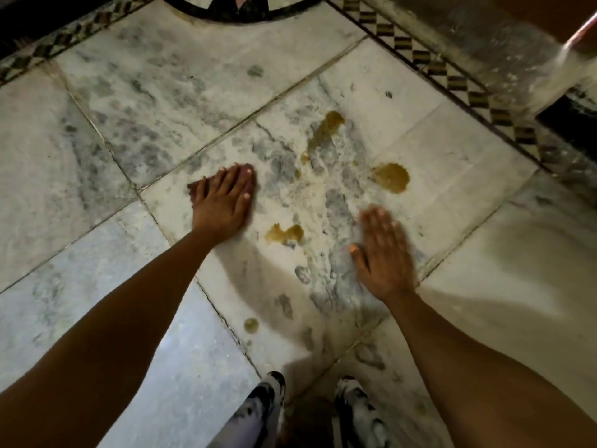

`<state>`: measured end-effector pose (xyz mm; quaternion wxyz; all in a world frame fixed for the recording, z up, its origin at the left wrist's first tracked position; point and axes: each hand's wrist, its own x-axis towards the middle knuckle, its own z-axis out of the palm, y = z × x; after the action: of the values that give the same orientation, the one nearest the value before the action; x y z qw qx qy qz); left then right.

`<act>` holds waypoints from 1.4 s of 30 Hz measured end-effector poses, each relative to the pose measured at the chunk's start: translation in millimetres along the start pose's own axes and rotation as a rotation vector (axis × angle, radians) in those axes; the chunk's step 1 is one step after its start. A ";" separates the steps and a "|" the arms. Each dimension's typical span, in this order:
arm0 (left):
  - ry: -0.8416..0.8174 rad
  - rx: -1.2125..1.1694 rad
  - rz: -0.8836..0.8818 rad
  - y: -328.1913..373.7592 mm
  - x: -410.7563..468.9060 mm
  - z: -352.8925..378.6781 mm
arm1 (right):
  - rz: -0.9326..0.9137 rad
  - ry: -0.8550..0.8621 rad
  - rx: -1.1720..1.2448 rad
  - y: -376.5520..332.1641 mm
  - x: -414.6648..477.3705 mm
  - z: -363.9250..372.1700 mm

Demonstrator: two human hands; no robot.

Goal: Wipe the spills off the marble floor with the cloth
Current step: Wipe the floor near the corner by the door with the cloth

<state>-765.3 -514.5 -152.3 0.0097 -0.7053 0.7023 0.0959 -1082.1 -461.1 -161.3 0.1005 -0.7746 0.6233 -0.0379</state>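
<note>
Marble floor (181,101) of large white slabs with grey veins and thin dark joints fills the view. A mosaic border band (452,79) of black and tan checks runs diagonally across the upper right, and part of a dark round inlay (193,12) shows at the top edge. Two bare forearms reach in from the bottom corners. The left hand (223,203) lies palm down on the floor with its fingers straight and close together, holding nothing in a grip. A dark reddish-brown strip (191,186) peeks out beneath its fingertips, too little of it to tell what it is. The right hand (384,253) is blurred, palm down, fingers straight and together, gripping nothing; whether it touches the slab cannot be told. At the bottom stand two black-and-white patterned shoes (355,402), toes pointing up the frame. The yellow-brown spills (391,178) all lie on the one slab that both hands are over. A round puddle sits beyond the right hand, and a long streak (326,127) lies farther up. A two-lobed patch (285,235) lies between the hands, just beside the left wrist. A small drop (251,324) is near the shoes, and pale smears lie among them. A pinkish-white rod (578,33) slants in at the upper right corner.
</note>
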 end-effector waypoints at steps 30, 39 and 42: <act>-0.001 0.033 0.279 66.8 119.0 2.8 | 0.381 -0.005 0.037 38.8 12.2 -6.0; 0.019 -0.041 0.217 151.1 195.3 1.9 | 0.396 -0.025 0.036 39.1 12.3 -6.3; 0.027 0.005 0.426 133.4 153.5 4.5 | 0.399 -0.025 0.048 39.1 13.0 -8.2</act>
<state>-898.9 -667.4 -163.4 -0.0186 -0.5422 0.8358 0.0846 -1118.2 -482.6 -162.0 0.1321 -0.6336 0.7620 -0.0221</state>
